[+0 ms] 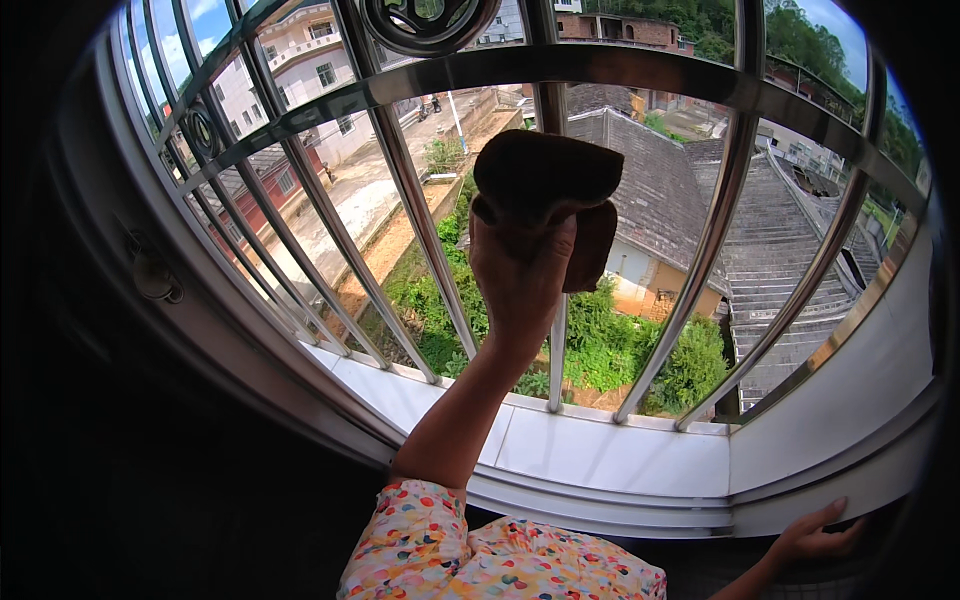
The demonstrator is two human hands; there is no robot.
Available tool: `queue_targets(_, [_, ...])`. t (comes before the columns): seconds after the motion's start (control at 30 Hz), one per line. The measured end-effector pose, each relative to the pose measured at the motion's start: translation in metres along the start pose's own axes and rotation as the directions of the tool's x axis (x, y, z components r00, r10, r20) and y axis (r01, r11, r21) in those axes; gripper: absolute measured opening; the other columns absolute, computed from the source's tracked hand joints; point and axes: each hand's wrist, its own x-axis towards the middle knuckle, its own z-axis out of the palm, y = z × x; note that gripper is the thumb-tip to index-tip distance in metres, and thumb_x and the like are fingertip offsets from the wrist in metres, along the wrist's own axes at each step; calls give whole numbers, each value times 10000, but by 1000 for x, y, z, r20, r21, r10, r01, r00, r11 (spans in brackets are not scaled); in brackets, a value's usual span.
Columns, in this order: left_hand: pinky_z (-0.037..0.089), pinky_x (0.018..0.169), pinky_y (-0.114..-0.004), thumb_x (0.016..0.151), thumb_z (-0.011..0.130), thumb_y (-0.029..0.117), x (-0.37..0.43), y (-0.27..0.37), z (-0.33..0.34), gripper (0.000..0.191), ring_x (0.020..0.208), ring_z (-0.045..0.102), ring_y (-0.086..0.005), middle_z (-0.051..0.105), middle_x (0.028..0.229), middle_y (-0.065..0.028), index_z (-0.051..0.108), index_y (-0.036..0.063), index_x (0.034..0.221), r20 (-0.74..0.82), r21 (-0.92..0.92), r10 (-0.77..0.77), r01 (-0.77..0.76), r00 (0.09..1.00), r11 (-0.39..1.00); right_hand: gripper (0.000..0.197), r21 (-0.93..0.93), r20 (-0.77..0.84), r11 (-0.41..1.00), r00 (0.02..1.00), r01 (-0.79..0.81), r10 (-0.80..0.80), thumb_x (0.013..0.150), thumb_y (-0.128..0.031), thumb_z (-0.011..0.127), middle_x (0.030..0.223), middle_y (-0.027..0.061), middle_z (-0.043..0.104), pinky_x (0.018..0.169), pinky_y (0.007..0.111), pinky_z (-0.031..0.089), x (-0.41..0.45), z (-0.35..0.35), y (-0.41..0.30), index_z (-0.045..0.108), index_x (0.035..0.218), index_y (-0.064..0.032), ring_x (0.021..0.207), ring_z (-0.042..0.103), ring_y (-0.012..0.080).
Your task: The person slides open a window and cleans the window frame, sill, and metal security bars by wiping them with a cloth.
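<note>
My left hand (pixel 517 262) is raised in the middle of the view, its fingers closed on a dark folded cloth (pixel 547 172). The cloth lies over an upright metal bar (pixel 552 109) of the window grille; whether it wraps right around the bar is hidden. One end of the cloth hangs down to the right of my wrist. At the lower right, my right hand (pixel 817 532) holds nothing that I can see. Its thumb and fingers are apart at the lower edge of the white window frame (pixel 810 506), and its fingertips are in shadow.
A flat metal crossbar (pixel 585 64) and a round ornament (pixel 429 22) join the upright bars. Below runs a white tiled sill (pixel 600 450) with a sliding track (pixel 600 510). At left, a dark window frame (pixel 247 352) carries a latch (pixel 156 277). Tiled roofs (pixel 652 180) lie outside.
</note>
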Motion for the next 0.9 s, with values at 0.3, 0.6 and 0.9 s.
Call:
queue_targets(0.3, [479, 713, -276, 736, 684, 41, -97, -59, -8, 321, 805, 605, -167, 610, 902, -97, 532, -13, 1014, 12, 10, -139, 139, 990, 990, 355, 43, -15, 999, 1000, -19, 20, 856, -80, 601, 977, 205, 578, 717, 356, 527, 9, -6, -10, 462, 1144, 74, 839, 617, 304])
queue_targets(0.6, [481, 715, -368, 688, 708, 101, -216, -134, -66, 458, 830, 582, -334, 564, 908, -155, 478, 10, 1074, 255, 394, -297, 181, 920, 901, 385, -125, 90, 992, 996, -4, 15, 847, -154, 628, 959, 181, 587, 707, 357, 533, 16, -17, -13, 476, 1138, 46, 835, 620, 295])
queue_targets(0.9, [427, 791, -438, 649, 609, 95, -213, -103, -150, 208, 849, 508, -376, 539, 854, -198, 535, 21, 829, 547, 720, -642, 89, 537, 688, 371, 129, 43, 992, 999, -7, 2, 849, -132, 618, 897, 159, 601, 623, 314, 558, 0, 2, 11, 459, 1134, 44, 767, 637, 230])
